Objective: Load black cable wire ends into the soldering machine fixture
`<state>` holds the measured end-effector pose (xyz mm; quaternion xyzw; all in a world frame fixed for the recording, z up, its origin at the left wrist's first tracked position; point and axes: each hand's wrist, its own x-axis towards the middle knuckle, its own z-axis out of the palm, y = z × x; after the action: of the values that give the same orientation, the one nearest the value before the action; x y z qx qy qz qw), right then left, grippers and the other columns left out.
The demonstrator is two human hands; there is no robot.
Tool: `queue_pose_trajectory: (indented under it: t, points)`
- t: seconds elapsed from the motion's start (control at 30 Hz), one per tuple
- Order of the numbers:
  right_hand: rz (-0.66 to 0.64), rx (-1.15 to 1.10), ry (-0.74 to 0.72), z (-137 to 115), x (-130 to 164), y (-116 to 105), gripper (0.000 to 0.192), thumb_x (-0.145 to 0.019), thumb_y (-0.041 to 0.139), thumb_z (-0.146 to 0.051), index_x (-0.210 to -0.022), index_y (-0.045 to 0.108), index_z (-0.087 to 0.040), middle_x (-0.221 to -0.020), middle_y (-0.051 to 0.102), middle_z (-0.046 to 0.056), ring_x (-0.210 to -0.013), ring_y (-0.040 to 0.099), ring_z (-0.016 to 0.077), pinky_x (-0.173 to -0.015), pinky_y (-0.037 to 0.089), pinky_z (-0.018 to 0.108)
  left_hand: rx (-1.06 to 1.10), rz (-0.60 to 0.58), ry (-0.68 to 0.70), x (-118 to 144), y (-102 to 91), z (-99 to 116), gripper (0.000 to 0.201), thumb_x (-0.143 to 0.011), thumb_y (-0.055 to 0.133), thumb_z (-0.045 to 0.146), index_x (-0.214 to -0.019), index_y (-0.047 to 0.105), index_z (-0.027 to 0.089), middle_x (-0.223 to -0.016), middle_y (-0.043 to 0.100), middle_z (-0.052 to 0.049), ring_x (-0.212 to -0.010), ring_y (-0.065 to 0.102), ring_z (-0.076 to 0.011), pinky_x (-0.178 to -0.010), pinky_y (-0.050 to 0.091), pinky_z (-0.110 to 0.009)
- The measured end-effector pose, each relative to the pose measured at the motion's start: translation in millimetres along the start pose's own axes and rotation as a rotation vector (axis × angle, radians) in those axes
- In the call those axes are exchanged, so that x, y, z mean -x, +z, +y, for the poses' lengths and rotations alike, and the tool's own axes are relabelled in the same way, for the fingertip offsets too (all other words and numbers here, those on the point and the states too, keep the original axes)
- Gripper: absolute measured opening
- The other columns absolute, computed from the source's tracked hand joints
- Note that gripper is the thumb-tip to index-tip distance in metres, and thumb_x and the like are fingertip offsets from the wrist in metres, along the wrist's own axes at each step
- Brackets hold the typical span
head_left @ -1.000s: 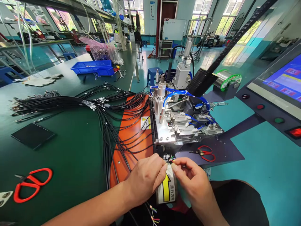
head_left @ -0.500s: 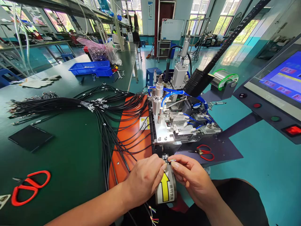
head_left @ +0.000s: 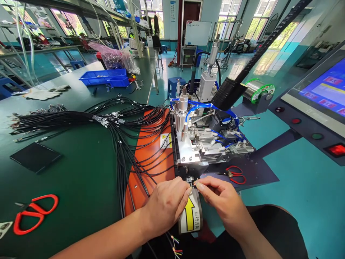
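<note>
My left hand (head_left: pixel 169 201) is closed in a pinch on a cable end just in front of the machine. My right hand (head_left: pixel 225 199) meets it there, thumb and forefinger pinched on the thin coloured wires (head_left: pixel 197 182) at that end. Most of the wires and the cable are hidden by my fingers. Below the fingertips is a curved guide with a yellow arrow label (head_left: pixel 190 216). Under my left wrist, more stripped cable ends (head_left: pixel 175 248) hang with coloured wires fanned out.
A bundle of black cables (head_left: pixel 67 120) lies on the green table, spreading over the orange plate (head_left: pixel 151 144). The metal machine (head_left: pixel 207 140) stands ahead. Red-handled scissors (head_left: pixel 36 214) lie left, red-handled snips (head_left: pixel 234 175) right. A control screen (head_left: pixel 323 97) and solder spool (head_left: pixel 258 90) are further right.
My right fingertips have shifted slightly on the wires, which pointed right before and now show only a short tip pointing up. My left hand has stayed nearly still.
</note>
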<state>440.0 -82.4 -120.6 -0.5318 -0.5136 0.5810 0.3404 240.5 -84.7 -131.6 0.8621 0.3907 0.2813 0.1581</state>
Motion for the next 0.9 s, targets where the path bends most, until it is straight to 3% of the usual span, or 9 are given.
queue_pose_trajectory:
  t: [0.1, 0.23, 0.3, 0.37, 0.47, 0.6, 0.7, 0.9]
  points:
    - [0.085, 0.279, -0.144, -4.5, 3.6, 2.5, 0.024, -0.094, 0.060, -0.039, -0.086, 0.073, -0.021, -0.086, 0.065, 0.002, -0.081, 0.058, 0.0162, -0.072, 0.042, 0.027, -0.029, 0.018, 0.002, 0.1, 0.8, 0.4, 0.022, -0.102, 0.041, 0.020, -0.089, 0.058, 0.015, -0.075, 0.055, -0.003, -0.066, 0.052, -0.0153, -0.059, 0.042, -0.028]
    - [0.232, 0.539, -0.376, -0.6, 10.6, 19.6, 0.024, -0.096, 0.052, -0.031, -0.085, 0.071, -0.021, -0.080, 0.061, 0.005, -0.074, 0.058, 0.0182, -0.070, 0.043, 0.029, -0.069, 0.035, 0.022, 0.4, 1.5, 1.1, 0.023, -0.102, 0.041, 0.020, -0.084, 0.056, 0.016, -0.072, 0.053, -0.001, -0.062, 0.050, -0.0141, -0.057, 0.039, -0.028]
    - [0.285, 0.601, -0.413, 1.8, 12.6, 26.0, 0.024, -0.096, 0.050, -0.029, -0.085, 0.071, -0.021, -0.079, 0.060, 0.007, -0.072, 0.057, 0.0194, -0.071, 0.043, 0.031, -0.085, 0.041, 0.030, 0.6, 1.6, 1.2, 0.025, -0.102, 0.041, 0.020, -0.081, 0.054, 0.017, -0.070, 0.052, -0.001, -0.061, 0.049, -0.0139, -0.056, 0.038, -0.028]
    - [0.265, 0.558, -0.373, 2.5, 12.6, 24.6, 0.024, -0.096, 0.052, -0.031, -0.085, 0.071, -0.022, -0.081, 0.062, 0.007, -0.075, 0.059, 0.0205, -0.073, 0.044, 0.031, -0.091, 0.046, 0.025, 0.7, 1.6, 1.2, 0.024, -0.101, 0.042, 0.020, -0.081, 0.054, 0.017, -0.070, 0.051, -0.001, -0.061, 0.049, -0.0139, -0.056, 0.037, -0.028]
    - [0.170, 0.349, -0.199, 2.3, 10.5, 8.7, 0.023, -0.094, 0.057, -0.042, -0.096, 0.072, -0.023, -0.089, 0.066, 0.007, -0.082, 0.060, 0.0213, -0.074, 0.045, 0.030, -0.078, 0.041, 0.014, 0.3, 1.3, 1.2, 0.022, -0.101, 0.042, 0.020, -0.084, 0.055, 0.016, -0.072, 0.053, -0.001, -0.062, 0.050, -0.0137, -0.057, 0.038, -0.028]
    - [0.116, 0.136, 0.017, 3.5, 8.2, -11.4, 0.042, -0.091, 0.058, -0.055, -0.114, 0.068, -0.021, -0.083, 0.064, 0.005, -0.068, 0.054, 0.0164, -0.053, 0.037, 0.026, -0.071, 0.036, 0.007, -1.0, 0.3, 2.3, 0.023, -0.102, 0.042, 0.020, -0.085, 0.056, 0.016, -0.073, 0.053, -0.001, -0.062, 0.050, -0.0132, -0.057, 0.039, -0.028]
    - [0.057, 0.076, 0.048, 5.0, 6.7, -10.9, 0.040, -0.091, 0.060, -0.055, -0.109, 0.068, -0.021, -0.080, 0.061, 0.002, -0.062, 0.047, 0.0123, -0.048, 0.029, 0.024, -0.062, 0.030, -0.008, -1.5, -0.6, 3.4, 0.024, -0.102, 0.041, 0.021, -0.084, 0.057, 0.016, -0.072, 0.053, -0.001, -0.062, 0.050, -0.0132, -0.057, 0.039, -0.028]
    - [-0.004, -0.055, 0.078, 5.0, -1.4, 0.4, 0.036, -0.091, 0.061, -0.055, -0.090, 0.066, -0.019, -0.072, 0.049, -0.002, -0.062, 0.037, 0.0102, -0.052, 0.029, 0.023, -0.045, 0.036, -0.012, -1.6, -1.1, 3.2, 0.025, -0.102, 0.040, 0.021, -0.084, 0.057, 0.016, -0.073, 0.054, -0.001, -0.062, 0.050, -0.0133, -0.057, 0.039, -0.027]
